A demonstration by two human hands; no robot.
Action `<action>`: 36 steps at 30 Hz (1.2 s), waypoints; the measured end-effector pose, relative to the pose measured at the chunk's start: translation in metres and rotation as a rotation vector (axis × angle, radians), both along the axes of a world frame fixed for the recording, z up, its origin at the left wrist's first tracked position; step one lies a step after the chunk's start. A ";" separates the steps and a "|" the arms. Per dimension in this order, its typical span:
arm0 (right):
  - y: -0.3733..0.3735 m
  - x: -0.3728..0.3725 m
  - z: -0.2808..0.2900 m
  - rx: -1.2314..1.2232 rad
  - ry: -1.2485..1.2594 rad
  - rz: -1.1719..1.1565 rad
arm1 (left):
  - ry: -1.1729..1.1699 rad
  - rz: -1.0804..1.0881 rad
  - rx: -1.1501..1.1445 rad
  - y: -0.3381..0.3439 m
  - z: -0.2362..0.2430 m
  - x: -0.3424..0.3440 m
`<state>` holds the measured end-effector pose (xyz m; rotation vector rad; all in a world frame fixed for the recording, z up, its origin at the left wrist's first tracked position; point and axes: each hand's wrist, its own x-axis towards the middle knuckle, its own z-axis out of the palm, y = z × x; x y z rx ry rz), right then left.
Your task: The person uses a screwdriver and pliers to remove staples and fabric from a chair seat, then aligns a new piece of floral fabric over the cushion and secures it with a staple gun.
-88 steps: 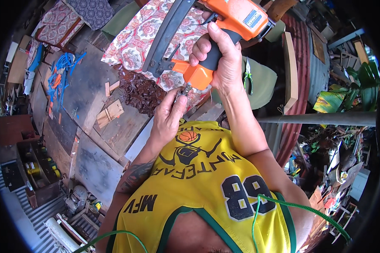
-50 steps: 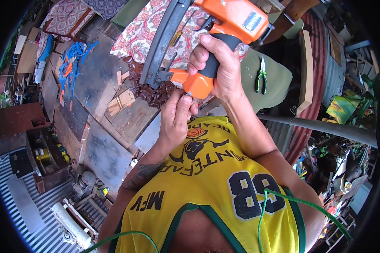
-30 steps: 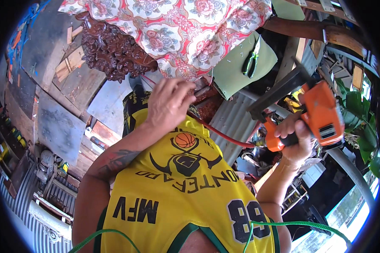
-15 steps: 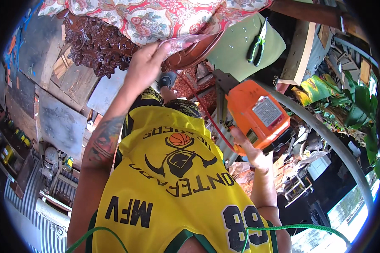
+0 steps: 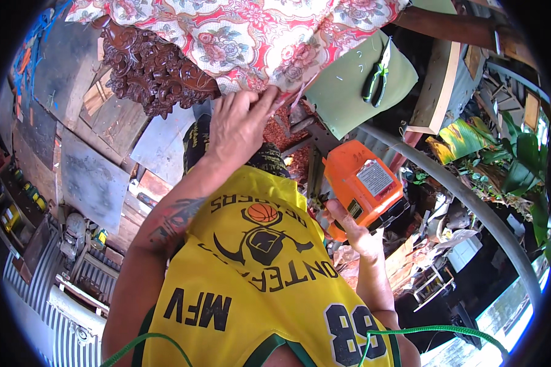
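Note:
The floral red-and-cream fabric [image 5: 251, 37] drapes over a dark carved wooden frame [image 5: 153, 76] at the top of the view. My left hand [image 5: 236, 125] pinches the fabric's lower edge, fingers bent against it where it meets the wood. On the right, my right hand [image 5: 358, 235] grips an orange power tool [image 5: 364, 177], seemingly a staple gun, by its near end; my thumb shows and the other fingers are hidden. The tool is below the fabric, apart from it. Pliers [image 5: 378, 76] with green-and-black handles lie on an olive-green padded panel [image 5: 343, 101], beside small loose staples.
A curved grey pipe [image 5: 465, 192] runs down the right side, past leafy plants [image 5: 523, 159]. A wooden beam [image 5: 436, 88] stands beside the green panel. Boards [image 5: 92, 177] lie to the left. A green cord [image 5: 434, 329] crosses the lower edge.
My left hand has moved right and down along the fabric edge, and the fabric now covers the wooden rail that showed before. The orange tool has shifted slightly down and left.

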<state>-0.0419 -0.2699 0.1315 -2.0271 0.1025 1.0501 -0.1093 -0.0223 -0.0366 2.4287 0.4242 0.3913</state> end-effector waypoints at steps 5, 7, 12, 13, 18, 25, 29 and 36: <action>0.034 0.005 0.000 0.002 -0.081 0.170 | -0.121 -0.027 0.023 -0.002 -0.011 -0.003; 0.061 0.008 -0.004 -0.020 -0.126 0.217 | -0.197 -0.008 0.009 -0.003 -0.025 -0.004; 0.122 0.011 -0.015 -0.139 -0.250 0.254 | -0.328 0.018 -0.070 0.002 -0.033 -0.003; 0.133 0.010 -0.016 -0.151 -0.227 0.185 | -0.321 0.013 -0.110 0.004 -0.031 -0.002; 0.145 0.003 -0.009 -0.252 -0.197 0.064 | -0.306 0.030 -0.170 0.015 -0.032 0.000; 0.152 -0.007 0.008 -0.357 -0.081 0.021 | -0.210 -0.024 -0.171 0.034 -0.027 0.008; 0.141 -0.014 0.010 -0.370 -0.107 0.099 | -0.187 -0.064 -0.140 0.030 -0.039 0.013; 0.146 -0.012 0.007 -0.394 -0.203 0.110 | -0.185 -0.133 -0.120 0.040 -0.031 0.015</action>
